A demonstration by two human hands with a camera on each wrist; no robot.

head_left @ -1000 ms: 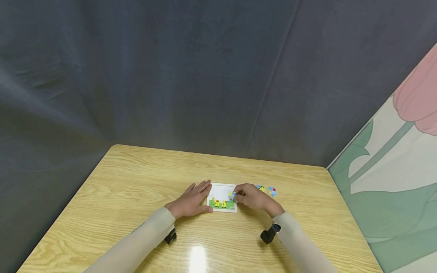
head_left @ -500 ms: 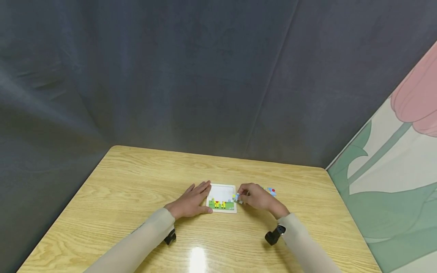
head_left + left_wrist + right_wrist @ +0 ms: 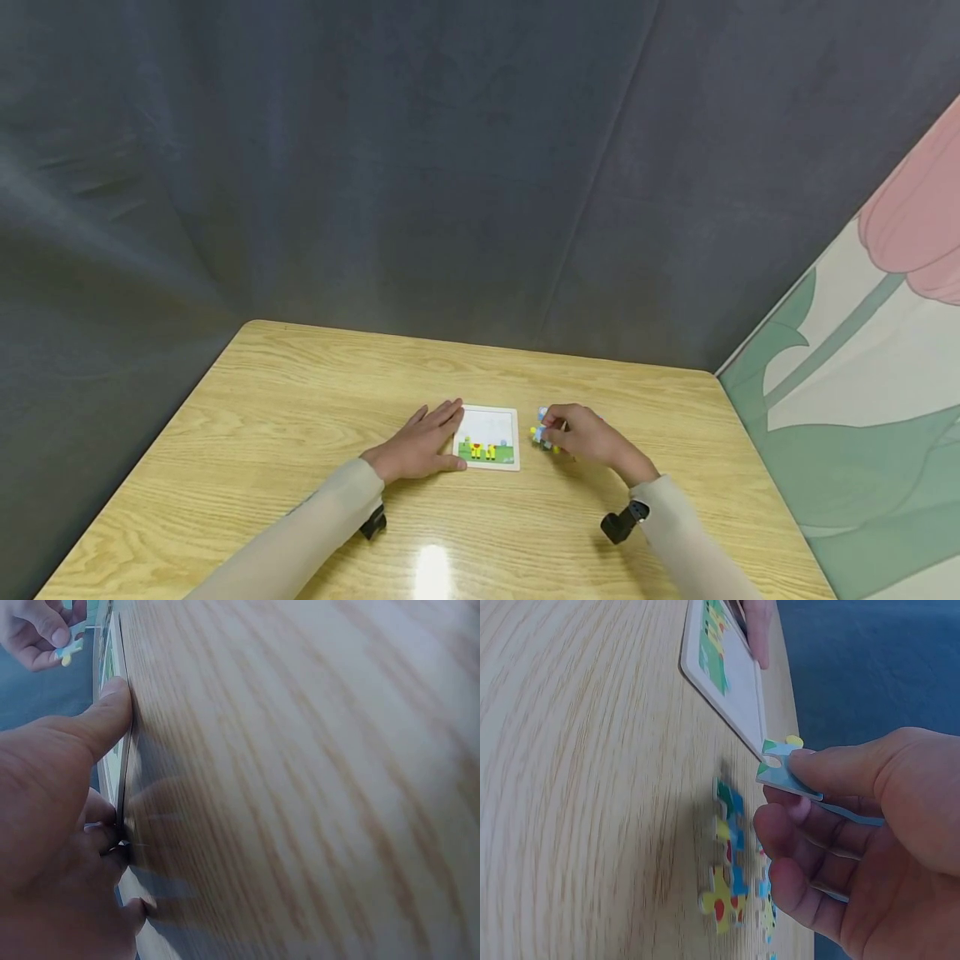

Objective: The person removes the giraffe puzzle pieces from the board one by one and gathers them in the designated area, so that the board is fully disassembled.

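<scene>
A white puzzle tray [image 3: 491, 423] lies on the table, its bottom strip filled with green pieces showing yellow and red figures. My left hand [image 3: 420, 442] rests along the tray's left edge, thumb and fingers extended over the rim. Just right of the tray, my right hand [image 3: 585, 435] pinches a puzzle piece [image 3: 784, 769] between thumb and fingers. That piece is light blue with green corners and a yellow tab. In the right wrist view it is held up above the table, and several loose puzzle pieces [image 3: 720, 900] lie below the hand.
The wooden table [image 3: 315, 375] reaches back to a dark curtain [image 3: 420, 183]. On the right stands a panel with a painted flower [image 3: 922, 233]. From the head, my right hand hides most of the loose pieces.
My right hand has drawn back from the tray's right side toward the right, carrying the puzzle piece, and now covers most of the loose pieces. My left hand has stayed in place.
</scene>
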